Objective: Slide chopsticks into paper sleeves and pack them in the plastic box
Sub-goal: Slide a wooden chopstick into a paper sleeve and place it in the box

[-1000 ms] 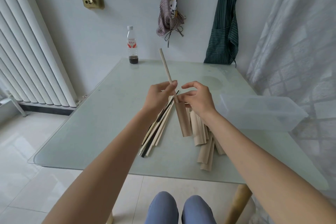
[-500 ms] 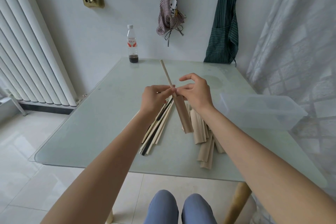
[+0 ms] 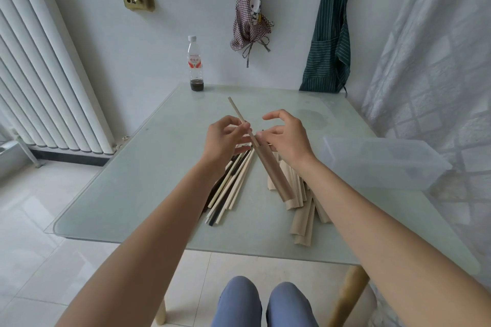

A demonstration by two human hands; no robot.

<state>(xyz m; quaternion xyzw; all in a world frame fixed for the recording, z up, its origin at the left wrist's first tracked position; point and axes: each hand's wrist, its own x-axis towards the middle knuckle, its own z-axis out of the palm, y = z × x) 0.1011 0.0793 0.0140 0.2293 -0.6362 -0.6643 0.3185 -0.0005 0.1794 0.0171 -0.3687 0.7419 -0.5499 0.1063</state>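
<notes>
My left hand pinches a pale wooden chopstick that sticks up and away from a brown paper sleeve. Most of the chopstick is inside the sleeve. My right hand pinches the sleeve's open top, index finger raised. Below the hands, a loose pile of bare chopsticks, pale and dark, lies on the glass table. A heap of empty paper sleeves lies to its right. The clear plastic box stands at the table's right edge.
A plastic bottle with dark liquid stands at the table's far edge. A white radiator lines the left wall, aprons hang on the back wall, and a curtain hangs at the right. My knees show below the table's front edge.
The chopstick has slid deeper into the sleeve, so less of it sticks out. The sleeve has tilted down toward the table, and my right index finger has lifted.
</notes>
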